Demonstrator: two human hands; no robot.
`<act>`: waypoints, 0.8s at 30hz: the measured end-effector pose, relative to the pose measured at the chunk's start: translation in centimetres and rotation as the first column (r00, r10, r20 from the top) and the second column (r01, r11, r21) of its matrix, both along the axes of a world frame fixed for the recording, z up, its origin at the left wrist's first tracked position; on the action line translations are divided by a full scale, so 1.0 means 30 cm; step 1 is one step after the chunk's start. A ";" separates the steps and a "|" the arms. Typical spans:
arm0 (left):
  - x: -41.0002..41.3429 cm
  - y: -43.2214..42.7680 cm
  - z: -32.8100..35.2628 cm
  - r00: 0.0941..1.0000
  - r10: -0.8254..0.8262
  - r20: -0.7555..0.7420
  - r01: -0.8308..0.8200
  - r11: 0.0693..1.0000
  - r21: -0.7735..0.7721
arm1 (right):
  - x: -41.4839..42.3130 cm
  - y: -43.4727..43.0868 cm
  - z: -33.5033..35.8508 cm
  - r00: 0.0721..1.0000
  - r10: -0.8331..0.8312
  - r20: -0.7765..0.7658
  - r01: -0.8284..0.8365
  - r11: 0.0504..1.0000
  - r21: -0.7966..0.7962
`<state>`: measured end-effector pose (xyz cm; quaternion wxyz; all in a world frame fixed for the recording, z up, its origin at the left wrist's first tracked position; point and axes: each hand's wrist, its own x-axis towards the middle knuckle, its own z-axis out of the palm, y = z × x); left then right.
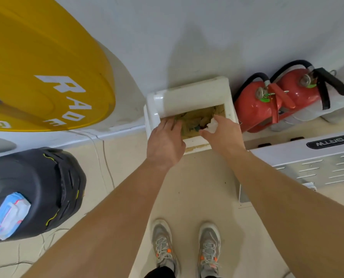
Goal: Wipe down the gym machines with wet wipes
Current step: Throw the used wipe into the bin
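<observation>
Binning step: your left hand (165,141) rests open at the bin (189,97) mouth, and your right hand (223,137) pinches the used wipe (212,125). Just drop it in.

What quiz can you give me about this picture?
1. True or false: the right hand holds a wipe over the bin.
2. How many red extinguishers are next to the bin? A one, B two, C three.
3. Fill in: the wipe pack lies on a black ____.

Key: 1 true. 2 B. 3 pad.
</observation>
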<state>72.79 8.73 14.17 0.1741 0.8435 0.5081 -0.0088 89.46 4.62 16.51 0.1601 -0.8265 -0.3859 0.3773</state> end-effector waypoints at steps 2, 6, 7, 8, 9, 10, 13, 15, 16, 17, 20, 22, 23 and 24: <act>-0.016 -0.014 0.016 1.000 0.008 -0.008 -0.008 0.999 -0.031 | -0.014 -0.026 0.015 1.000 0.020 0.002 -0.020 1.000 -0.017; -0.054 -0.046 0.067 0.996 -0.016 -0.088 0.009 0.996 -0.084 | -0.010 -0.072 0.049 0.996 0.035 -0.080 -0.038 0.998 -0.043; -0.061 -0.049 0.078 0.994 -0.021 -0.103 0.011 0.995 -0.102 | -0.009 -0.071 0.056 0.993 0.056 -0.102 -0.061 0.997 -0.054; -0.064 -0.046 0.086 0.993 -0.023 -0.114 0.008 0.992 -0.125 | -0.005 -0.067 0.059 0.990 0.088 -0.107 -0.096 0.993 -0.063; -0.065 -0.042 0.092 0.992 -0.024 -0.121 0.006 0.989 -0.148 | -0.003 -0.065 0.053 0.987 0.125 -0.099 -0.132 0.989 -0.069; -0.063 -0.033 0.092 0.992 -0.020 -0.127 0.000 0.988 -0.152 | -0.002 -0.057 0.041 0.984 0.157 -0.082 -0.162 0.985 -0.061; -0.052 -0.001 0.083 0.992 -0.002 -0.125 -0.015 0.992 -0.128 | -0.020 -0.018 -0.004 0.988 0.140 -0.071 -0.138 0.990 0.029; -0.058 0.006 0.075 0.992 0.033 -0.121 -0.049 0.990 -0.130 | -0.049 -0.007 -0.021 0.992 0.059 -0.107 -0.046 0.992 0.121; -0.063 0.008 0.071 0.992 0.045 -0.121 -0.061 0.989 -0.134 | -0.060 -0.008 -0.028 0.993 0.016 -0.114 0.002 0.987 0.162; -0.067 0.009 0.071 0.991 0.051 -0.122 -0.068 0.987 -0.145 | -0.067 -0.015 -0.031 0.994 -0.022 -0.112 0.043 0.980 0.194; -0.081 0.012 0.078 0.989 0.026 -0.146 -0.053 0.981 -0.188 | -0.067 -0.052 -0.034 0.997 -0.066 -0.047 0.075 0.975 0.209; -0.083 0.012 0.090 0.983 -0.022 -0.180 -0.019 0.974 -0.224 | -0.057 -0.070 -0.036 0.999 -0.028 -0.034 0.033 0.991 0.129; -0.078 0.012 0.093 0.980 -0.046 -0.195 -0.001 0.972 -0.236 | -0.048 -0.075 -0.040 0.999 -0.002 -0.035 0.005 0.996 0.085; -0.075 0.011 0.093 0.977 -0.061 -0.206 0.011 0.972 -0.235 | -0.040 -0.074 -0.048 0.999 0.020 -0.031 -0.018 0.998 0.054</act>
